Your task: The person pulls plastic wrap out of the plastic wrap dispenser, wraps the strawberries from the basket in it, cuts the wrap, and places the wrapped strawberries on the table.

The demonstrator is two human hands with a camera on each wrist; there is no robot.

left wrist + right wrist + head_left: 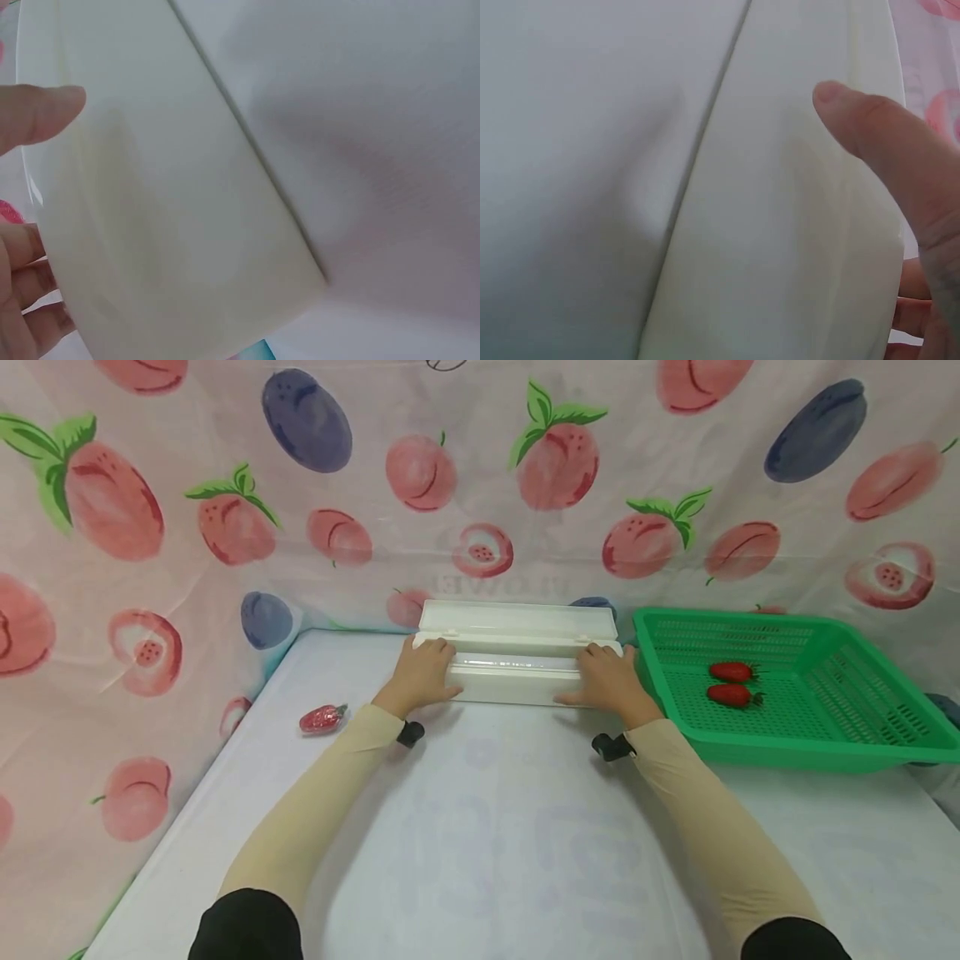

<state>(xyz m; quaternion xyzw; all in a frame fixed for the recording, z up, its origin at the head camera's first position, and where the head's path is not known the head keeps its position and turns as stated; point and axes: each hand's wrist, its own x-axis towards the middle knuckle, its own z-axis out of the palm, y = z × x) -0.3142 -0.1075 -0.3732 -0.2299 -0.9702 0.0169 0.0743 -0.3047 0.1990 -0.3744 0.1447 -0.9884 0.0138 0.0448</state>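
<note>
Sleeves (303,810) lead toward white box (517,685) between hands (423,675) (611,683).

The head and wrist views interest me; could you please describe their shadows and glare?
Head: soft shadows beside both sleeves, small glints on the wrapped strawberry; left wrist: a blurry shadow on the tabletop beside the box; right wrist: a similar shadow there.

Faint lettering (553,585) on backdrop (480,460) and tabletop (517,810), unreadable.
</note>
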